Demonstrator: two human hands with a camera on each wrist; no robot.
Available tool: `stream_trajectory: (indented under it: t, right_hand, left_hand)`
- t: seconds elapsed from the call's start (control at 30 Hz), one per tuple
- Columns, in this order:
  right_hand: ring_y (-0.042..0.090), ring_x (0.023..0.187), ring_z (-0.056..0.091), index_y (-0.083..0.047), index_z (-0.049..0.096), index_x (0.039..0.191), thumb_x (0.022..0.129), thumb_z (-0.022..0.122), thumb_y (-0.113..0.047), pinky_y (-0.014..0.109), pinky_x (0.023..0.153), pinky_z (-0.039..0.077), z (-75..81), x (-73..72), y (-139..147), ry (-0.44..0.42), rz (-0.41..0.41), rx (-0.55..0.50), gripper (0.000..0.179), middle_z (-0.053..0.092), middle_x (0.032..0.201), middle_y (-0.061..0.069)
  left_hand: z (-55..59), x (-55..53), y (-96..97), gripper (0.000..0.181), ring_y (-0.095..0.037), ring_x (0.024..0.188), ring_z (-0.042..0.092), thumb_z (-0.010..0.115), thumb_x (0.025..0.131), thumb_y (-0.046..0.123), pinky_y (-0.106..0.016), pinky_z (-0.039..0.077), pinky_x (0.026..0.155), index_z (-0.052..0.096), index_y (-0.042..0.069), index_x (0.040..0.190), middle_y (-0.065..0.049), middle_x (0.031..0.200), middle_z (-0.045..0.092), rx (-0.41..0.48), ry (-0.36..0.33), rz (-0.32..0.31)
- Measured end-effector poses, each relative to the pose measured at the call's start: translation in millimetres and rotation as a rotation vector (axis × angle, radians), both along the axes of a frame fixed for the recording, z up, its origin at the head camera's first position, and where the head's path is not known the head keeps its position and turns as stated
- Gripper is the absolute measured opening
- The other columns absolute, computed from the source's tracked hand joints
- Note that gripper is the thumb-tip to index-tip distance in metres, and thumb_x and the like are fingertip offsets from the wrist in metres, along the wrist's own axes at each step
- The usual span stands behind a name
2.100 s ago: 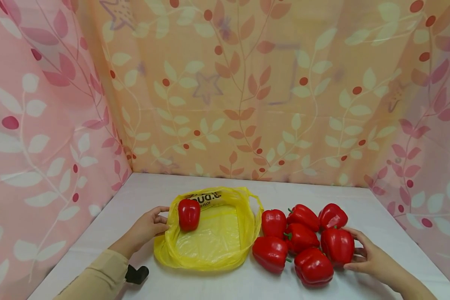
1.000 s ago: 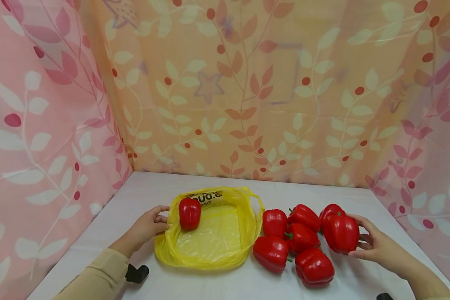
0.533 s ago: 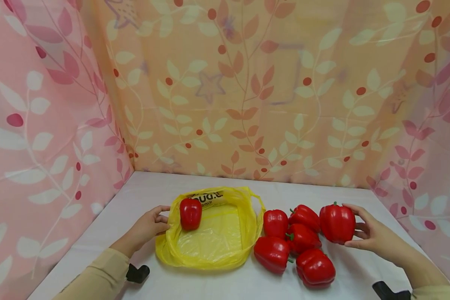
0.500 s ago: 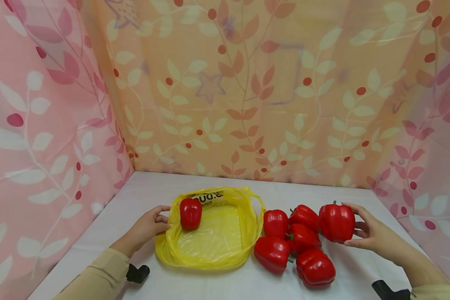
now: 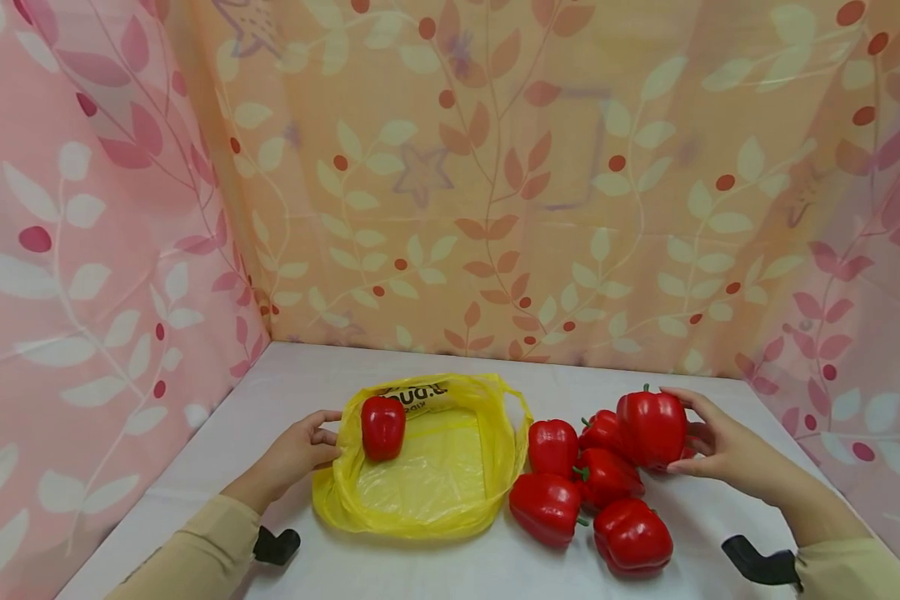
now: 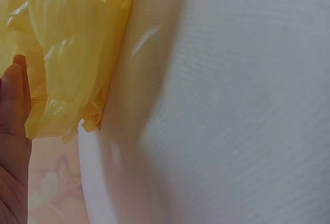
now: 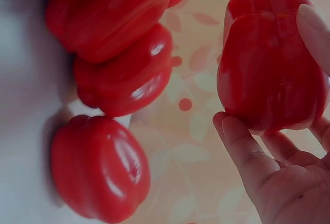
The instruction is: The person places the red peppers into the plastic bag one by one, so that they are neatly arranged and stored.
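My left hand [image 5: 300, 452] holds the left side of a yellow plastic bag [image 5: 412, 523], its fingertips at the bag's edge. The bag lies with its mouth wide, and one red bell pepper [image 5: 382, 428] is inside at the left. In the left wrist view, part of the hand [image 6: 13, 146] shows against the yellow plastic [image 6: 72, 64]. My right hand [image 5: 720, 437] grips another red bell pepper [image 5: 651, 429], stem upward, raised over the pile. The right wrist view shows thumb and fingers around this pepper [image 7: 270, 64].
Several more red bell peppers [image 5: 544, 508] lie clustered right of the bag on the white table [image 5: 390, 575]. One pepper is mostly hidden behind the raised one. Black wrist pieces [image 5: 276, 547] stick out by both sleeves. Patterned curtains [image 5: 450, 208] enclose the back and sides.
The right hand has lifted its bell pepper off the table and carried it up and to the left over the pile. The left hand and the bag stay put.
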State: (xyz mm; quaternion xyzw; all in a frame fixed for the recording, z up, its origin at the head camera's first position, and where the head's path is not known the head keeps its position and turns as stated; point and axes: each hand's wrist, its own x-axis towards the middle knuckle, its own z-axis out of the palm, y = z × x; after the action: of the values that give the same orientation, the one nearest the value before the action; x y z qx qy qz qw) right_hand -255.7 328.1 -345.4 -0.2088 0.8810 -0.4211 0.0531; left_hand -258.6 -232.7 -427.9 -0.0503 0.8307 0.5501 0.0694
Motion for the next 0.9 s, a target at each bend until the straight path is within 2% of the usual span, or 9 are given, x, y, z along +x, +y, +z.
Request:
stream_trajectory:
  t: [0.13, 0.3, 0.47, 0.73, 0.9]
  right_hand:
    - [0.054, 0.115, 0.039, -0.015, 0.018, 0.143, 0.072, 0.076, -0.016, 0.035, 0.073, 0.055, 1.5, -4.8, -9.1, -0.023, 0.013, -0.028, 0.092, 0.031, 0.135, 0.025]
    - [0.049, 0.115, 0.043, -0.016, 0.021, 0.142, 0.070, 0.078, -0.019, 0.034, 0.078, 0.053, 2.0, -13.3, -21.0, -0.003, 0.019, -0.009, 0.092, 0.035, 0.134, 0.022]
    - [0.046, 0.114, 0.046, -0.019, 0.021, 0.142, 0.070, 0.078, -0.019, 0.034, 0.076, 0.054, 3.2, -20.9, -32.8, -0.018, 0.033, -0.013, 0.092, 0.036, 0.133, 0.020]
    - [0.044, 0.114, 0.046, -0.022, 0.022, 0.141, 0.073, 0.076, -0.017, 0.035, 0.076, 0.054, 7.1, -29.9, -55.6, -0.058, 0.119, -0.064, 0.087, 0.037, 0.132, 0.019]
    - [0.046, 0.116, 0.044, -0.025, 0.021, 0.141, 0.072, 0.076, -0.015, 0.038, 0.076, 0.054, 10.6, -34.1, -72.1, -0.079, 0.139, -0.077, 0.089, 0.036, 0.132, 0.018]
  left_hand:
    - [-0.4, -0.2, 0.0, 0.053, -0.019, 0.082, 0.059, 0.064, 0.082, 0.006, -0.035, 0.053, 0.079, 0.044, 0.014, 0.131, -0.008, 0.092, 0.061, 0.000, -0.003, 0.002]
    - [-0.2, -0.7, 0.4, 0.053, -0.018, 0.083, 0.059, 0.065, 0.082, 0.007, -0.035, 0.053, 0.079, 0.044, 0.015, 0.131, -0.008, 0.093, 0.061, -0.006, -0.009, 0.002]
    - [0.1, -0.5, 0.5, 0.053, -0.018, 0.083, 0.059, 0.064, 0.083, 0.007, -0.035, 0.053, 0.079, 0.044, 0.015, 0.131, -0.007, 0.094, 0.061, -0.006, -0.009, 0.005]
    - [0.9, -0.4, 0.6, 0.053, -0.019, 0.083, 0.059, 0.063, 0.083, 0.006, -0.035, 0.053, 0.080, 0.043, 0.014, 0.131, -0.008, 0.093, 0.061, 0.000, -0.011, 0.004]
    - [0.6, -0.7, 0.6, 0.053, -0.019, 0.083, 0.059, 0.064, 0.083, 0.006, -0.035, 0.053, 0.079, 0.043, 0.014, 0.131, -0.008, 0.093, 0.061, -0.002, -0.011, 0.004]
